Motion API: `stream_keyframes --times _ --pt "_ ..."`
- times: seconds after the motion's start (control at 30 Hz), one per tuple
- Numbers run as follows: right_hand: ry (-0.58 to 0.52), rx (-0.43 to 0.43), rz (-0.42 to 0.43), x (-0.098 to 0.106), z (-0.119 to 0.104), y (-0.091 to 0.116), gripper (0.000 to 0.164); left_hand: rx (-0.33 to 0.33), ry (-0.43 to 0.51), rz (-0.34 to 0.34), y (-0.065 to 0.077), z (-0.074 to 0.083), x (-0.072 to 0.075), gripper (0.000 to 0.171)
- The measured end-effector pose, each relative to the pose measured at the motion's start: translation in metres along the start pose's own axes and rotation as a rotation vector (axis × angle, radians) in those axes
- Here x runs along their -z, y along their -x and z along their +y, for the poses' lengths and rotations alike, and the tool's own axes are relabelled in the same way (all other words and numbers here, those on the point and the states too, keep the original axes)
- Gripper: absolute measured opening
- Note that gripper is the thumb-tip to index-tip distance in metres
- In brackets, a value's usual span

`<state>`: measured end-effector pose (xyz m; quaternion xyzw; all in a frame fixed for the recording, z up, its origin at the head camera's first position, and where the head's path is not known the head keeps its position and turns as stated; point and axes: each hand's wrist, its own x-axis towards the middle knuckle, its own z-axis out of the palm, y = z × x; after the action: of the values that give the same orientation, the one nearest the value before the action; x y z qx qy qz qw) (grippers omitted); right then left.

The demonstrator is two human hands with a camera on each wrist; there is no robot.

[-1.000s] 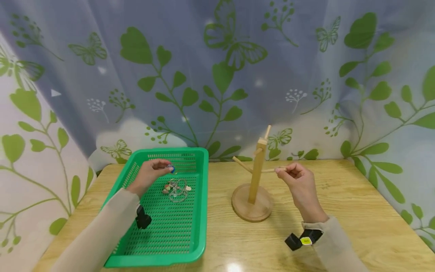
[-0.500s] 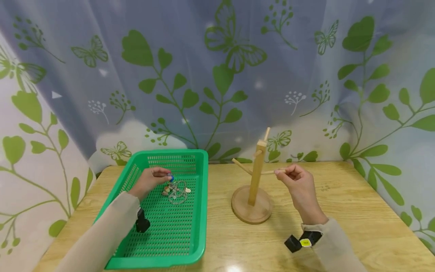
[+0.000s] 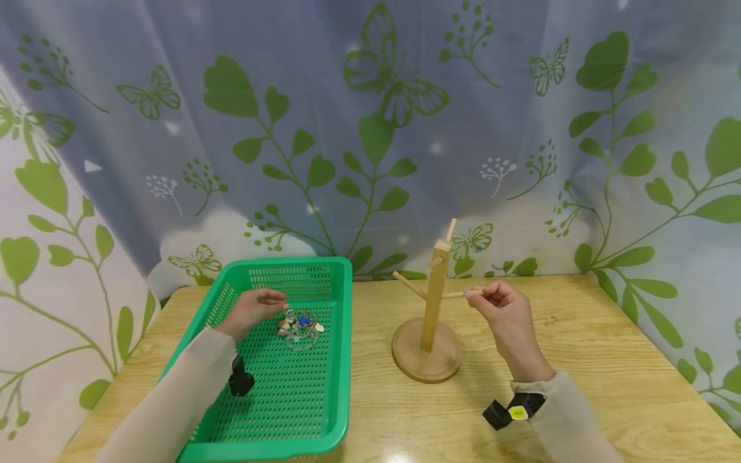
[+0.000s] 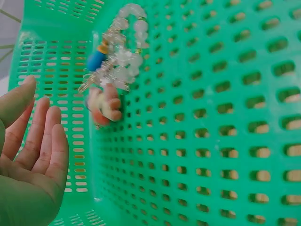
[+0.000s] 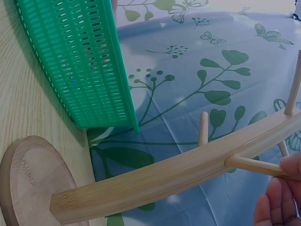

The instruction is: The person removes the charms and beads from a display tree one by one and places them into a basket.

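Note:
My left hand (image 3: 251,312) hovers inside the green plastic basket (image 3: 341,399), fingers relaxed and holding nothing. Just past its fingertips, beaded bracelets (image 3: 301,341) lie in a small pile on the basket floor. The left wrist view shows clear round beads (image 4: 134,61), a blue bead (image 4: 96,60) and a pinkish charm (image 4: 104,104) among them. To the right stands a wooden rack, its square post (image 3: 433,302) upright on a round base (image 3: 427,366). With thumb and fingertips, my right hand (image 3: 508,321) pinches the end of the rack's right peg (image 5: 256,165).
Several pegs stick out of the post, one of them a left peg (image 3: 408,285). Basket and rack stand side by side on a wooden table (image 3: 602,360). A leaf-patterned curtain (image 3: 324,128) hangs close behind the table's back edge.
My left hand has lowered into the basket and let go of the bracelet with the blue bead, which now lies on the pile. The right hand keeps its pinch on the peg.

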<state>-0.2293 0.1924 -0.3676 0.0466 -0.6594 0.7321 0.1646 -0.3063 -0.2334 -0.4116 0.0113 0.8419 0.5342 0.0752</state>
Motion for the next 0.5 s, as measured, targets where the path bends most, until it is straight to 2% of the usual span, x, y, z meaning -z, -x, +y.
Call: stream_keyframes --times 0.13,0.3,0.5 --pt "0.019 0.001 -0.012 0.002 0.000 -0.001 0.019 -0.001 0.033 -0.059 0.002 0.011 0.003 0.047" --pt "0.087 0.003 -0.069 0.008 -0.003 -0.005 0.017 -0.036 0.059 -0.132 0.004 0.030 0.009 0.049" --pt "0.229 0.004 -0.124 0.015 -0.008 -0.009 0.017 -0.094 0.007 -0.193 0.012 0.047 0.019 0.047"
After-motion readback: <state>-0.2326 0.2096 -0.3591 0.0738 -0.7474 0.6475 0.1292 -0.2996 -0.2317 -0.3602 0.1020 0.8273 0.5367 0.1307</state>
